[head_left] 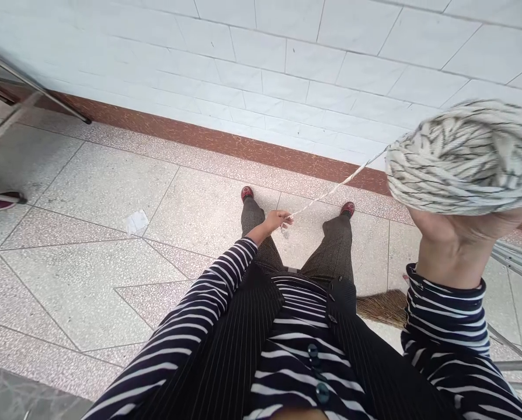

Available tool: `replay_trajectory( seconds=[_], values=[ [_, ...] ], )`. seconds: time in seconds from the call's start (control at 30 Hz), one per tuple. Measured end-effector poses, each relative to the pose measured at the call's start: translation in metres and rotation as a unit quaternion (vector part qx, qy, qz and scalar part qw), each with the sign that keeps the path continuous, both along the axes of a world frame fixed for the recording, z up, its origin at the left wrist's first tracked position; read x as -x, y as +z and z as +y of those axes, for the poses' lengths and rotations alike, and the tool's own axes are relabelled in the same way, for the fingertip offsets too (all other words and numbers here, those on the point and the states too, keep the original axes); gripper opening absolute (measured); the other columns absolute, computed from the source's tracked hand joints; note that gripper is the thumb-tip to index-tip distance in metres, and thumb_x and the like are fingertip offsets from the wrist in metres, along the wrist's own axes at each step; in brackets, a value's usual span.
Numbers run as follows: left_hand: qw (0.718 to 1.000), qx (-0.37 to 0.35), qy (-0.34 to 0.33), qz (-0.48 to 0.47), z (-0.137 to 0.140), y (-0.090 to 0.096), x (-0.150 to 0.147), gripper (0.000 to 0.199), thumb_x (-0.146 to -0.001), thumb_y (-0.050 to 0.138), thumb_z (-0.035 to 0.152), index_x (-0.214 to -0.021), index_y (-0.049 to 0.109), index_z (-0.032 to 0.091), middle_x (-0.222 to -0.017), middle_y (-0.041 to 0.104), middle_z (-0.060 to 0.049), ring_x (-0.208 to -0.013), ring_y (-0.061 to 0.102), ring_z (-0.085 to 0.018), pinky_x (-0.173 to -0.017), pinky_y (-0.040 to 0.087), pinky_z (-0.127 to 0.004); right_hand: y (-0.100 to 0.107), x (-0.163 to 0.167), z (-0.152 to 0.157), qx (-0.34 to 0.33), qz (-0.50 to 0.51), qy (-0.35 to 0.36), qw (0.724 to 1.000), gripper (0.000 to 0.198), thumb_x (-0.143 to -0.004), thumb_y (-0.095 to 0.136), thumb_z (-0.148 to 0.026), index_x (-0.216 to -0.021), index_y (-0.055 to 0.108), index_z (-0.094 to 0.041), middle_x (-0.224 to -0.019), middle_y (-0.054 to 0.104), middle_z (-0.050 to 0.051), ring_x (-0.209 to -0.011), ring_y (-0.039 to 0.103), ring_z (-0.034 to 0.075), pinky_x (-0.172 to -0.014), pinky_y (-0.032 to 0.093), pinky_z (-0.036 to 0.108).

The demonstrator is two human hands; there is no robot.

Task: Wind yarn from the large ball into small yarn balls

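- Head view: you appear to be paying out or winding 1 strand [351, 177]; the next move likely calls for even tension along it.
- Your left hand [277, 220] is closed in a narrow pinch on the strand.
- Your right hand [460, 230] holds the ball of cord [466, 169] from below, raised before the tiled wall [243, 87]; its fingers are largely hidden, so tightness cannot be told.

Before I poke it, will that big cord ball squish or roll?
The cord ball probably squishes a little, since its loops surround a hollow. Its rounded side might let it roll. It may unwind, as a strand runs to the left hand.
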State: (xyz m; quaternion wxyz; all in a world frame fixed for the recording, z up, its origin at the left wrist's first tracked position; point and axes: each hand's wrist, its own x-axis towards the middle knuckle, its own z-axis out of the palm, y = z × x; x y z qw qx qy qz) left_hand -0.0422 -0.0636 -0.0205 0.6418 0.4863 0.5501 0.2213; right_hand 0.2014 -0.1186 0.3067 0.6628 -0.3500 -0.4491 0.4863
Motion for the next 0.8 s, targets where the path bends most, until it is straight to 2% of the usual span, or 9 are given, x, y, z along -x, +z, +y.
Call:
replay_trajectory(
  seconds=[0.1,0.2,0.3,0.4,0.5,0.57,0.67,0.8],
  values=[
    [0.998,-0.037,-0.008,0.058,0.002,0.002,-0.002,0.014,-0.079,0.059,0.008,-0.083,0.072,0.013,-0.1,0.076,-0.011,-0.109,0.068,-0.026,-0.102,0.052,-0.043,0.006,0.003,-0.002,-0.011,-0.011,0.019,1.0,0.06,-0.065,0.08,-0.06,-0.122,0.065,-0.049,-0.122,0.071,-0.003,-0.142,0.048,0.035,-0.111,0.045,0.063],
    [0.995,-0.094,-0.011,0.044,0.011,0.019,-0.013,0.029,-0.083,0.055,0.006,-0.103,0.074,0.014,-0.119,0.074,-0.011,-0.121,0.063,-0.025,-0.114,0.042,-0.043,0.005,0.017,0.003,0.01,-0.018,0.079,0.997,0.06,-0.063,0.083,-0.054,-0.119,0.067,-0.04,-0.118,0.071,0.002,-0.138,0.052,0.037,-0.109,0.046,0.062],
    [0.979,-0.195,0.003,-0.059,0.025,0.057,-0.029,0.036,-0.092,0.05,0.014,-0.123,0.069,0.015,-0.126,0.071,-0.011,-0.119,0.064,-0.022,-0.114,0.043,-0.043,0.0,0.033,0.012,0.062,-0.055,0.137,0.987,0.056,-0.062,0.084,-0.046,-0.115,0.067,-0.037,-0.124,0.068,0.001,-0.138,0.051,0.035,-0.107,0.05,0.056],
    [0.942,-0.282,0.042,-0.178,0.034,0.108,-0.044,0.035,-0.1,0.049,0.032,-0.128,0.067,0.02,-0.123,0.072,-0.009,-0.12,0.063,-0.022,-0.111,0.044,-0.044,-0.004,0.044,0.021,0.092,-0.05,0.169,0.98,0.051,-0.065,0.082,-0.033,-0.113,0.065,-0.033,-0.131,0.065,-0.001,-0.138,0.051,0.032,-0.107,0.052,0.051],
    [0.922,-0.314,0.036,-0.223,0.033,0.151,-0.053,0.035,-0.098,0.057,0.044,-0.116,0.072,0.019,-0.112,0.075,-0.008,-0.116,0.064,-0.022,-0.107,0.045,-0.042,-0.003,0.049,0.027,0.095,-0.013,0.167,0.981,0.051,-0.062,0.081,-0.021,-0.109,0.064,-0.029,-0.128,0.066,0.0,-0.134,0.054,0.03,-0.104,0.055,0.05],
    [0.922,-0.321,0.021,-0.214,0.029,0.166,-0.054,0.035,-0.095,0.061,0.048,-0.1,0.075,0.017,-0.1,0.076,-0.007,-0.108,0.066,-0.021,-0.103,0.046,-0.039,0.001,0.048,0.03,0.099,-0.007,0.159,0.982,0.053,-0.06,0.08,-0.017,-0.109,0.064,-0.029,-0.124,0.068,0.0,-0.133,0.055,0.03,-0.101,0.057,0.051],
    [0.931,-0.321,0.001,-0.174,0.025,0.166,-0.049,0.037,-0.094,0.061,0.048,-0.081,0.074,0.016,-0.087,0.074,-0.005,-0.092,0.067,-0.018,-0.095,0.047,-0.033,0.011,0.041,0.029,0.08,-0.023,0.139,0.987,0.05,-0.062,0.078,-0.016,-0.109,0.065,-0.028,-0.121,0.069,0.0,-0.136,0.052,0.03,-0.098,0.059,0.049],
    [0.945,-0.307,-0.045,-0.104,0.025,0.145,-0.04,0.034,-0.097,0.055,0.039,-0.081,0.074,0.016,-0.088,0.074,-0.004,-0.086,0.065,-0.016,-0.089,0.045,-0.029,0.023,0.028,0.024,0.021,-0.046,0.116,0.992,0.04,-0.065,0.076,-0.017,-0.101,0.066,-0.028,-0.115,0.07,0.001,-0.145,0.042,0.032,-0.097,0.059,0.047]
  ],
)
